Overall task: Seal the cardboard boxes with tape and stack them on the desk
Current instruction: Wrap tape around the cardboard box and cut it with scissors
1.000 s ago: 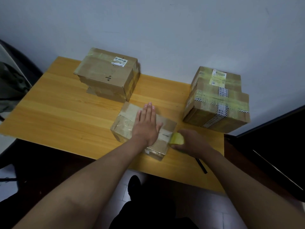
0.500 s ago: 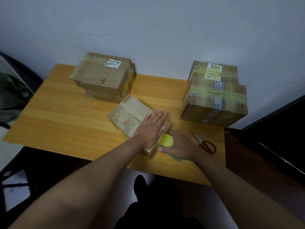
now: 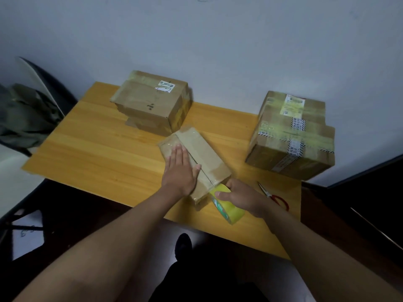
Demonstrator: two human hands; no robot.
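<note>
Our left hand lies flat on the small box; our right hand grips the tape roll at its five o'clock end; we should pull taut along the seam

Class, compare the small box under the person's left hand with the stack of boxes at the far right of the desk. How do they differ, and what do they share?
The small box lies alone, low and flat; the right stack is two boxes piled.
The small box has the left hand pressed flat on it; the right stack is untouched.
The small box shows no printed label; the right stack carries yellowish labels and patterned tape.
Both are brown cardboard, taped, on the desk.
</note>
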